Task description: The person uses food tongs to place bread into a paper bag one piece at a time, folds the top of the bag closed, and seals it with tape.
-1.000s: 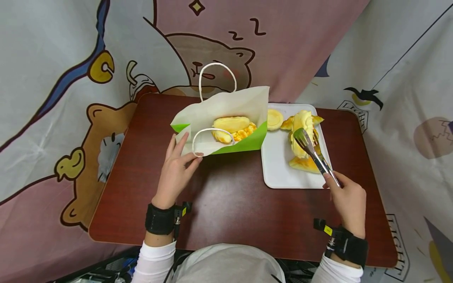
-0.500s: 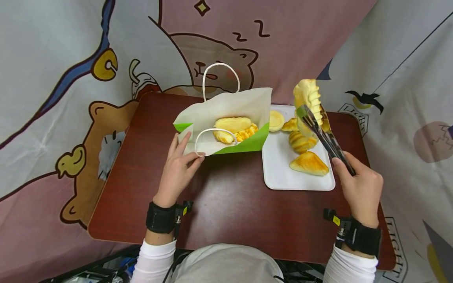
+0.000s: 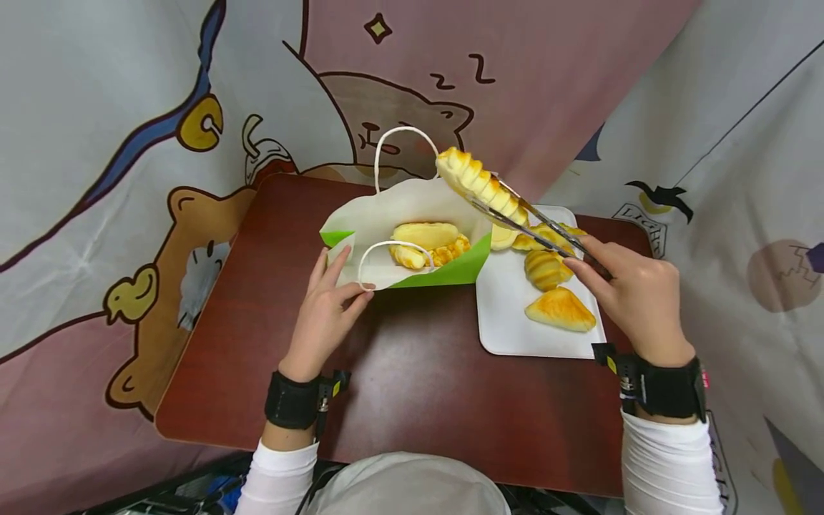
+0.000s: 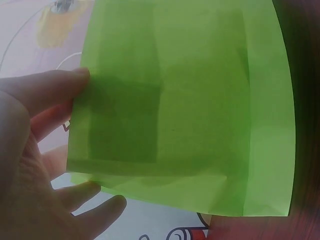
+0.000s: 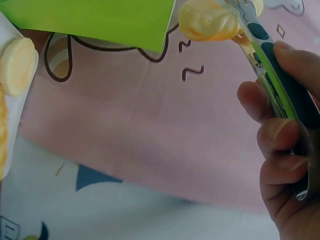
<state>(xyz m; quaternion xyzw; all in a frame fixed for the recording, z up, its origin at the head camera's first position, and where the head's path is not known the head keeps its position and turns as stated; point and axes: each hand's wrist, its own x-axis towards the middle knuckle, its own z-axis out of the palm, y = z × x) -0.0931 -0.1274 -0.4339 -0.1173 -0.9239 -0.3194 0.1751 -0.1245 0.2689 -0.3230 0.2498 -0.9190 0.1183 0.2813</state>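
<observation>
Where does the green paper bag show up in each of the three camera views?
Head: green paper bag at centre, open on the table, the left hand gripping its near edge.
Left wrist: its green side fills most of the picture.
Right wrist: a green corner at top left.
Shared landmark: the pink cartoon cloth.

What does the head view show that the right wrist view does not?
Only the head view shows the left hand holding the bag's near edge, the pastries inside the bag, the tray and the table. Only the right wrist view shows the fingers curled round the tongs' dark grip. Both show the right hand, the tongs, the ridged pastry and the green bag.
</observation>
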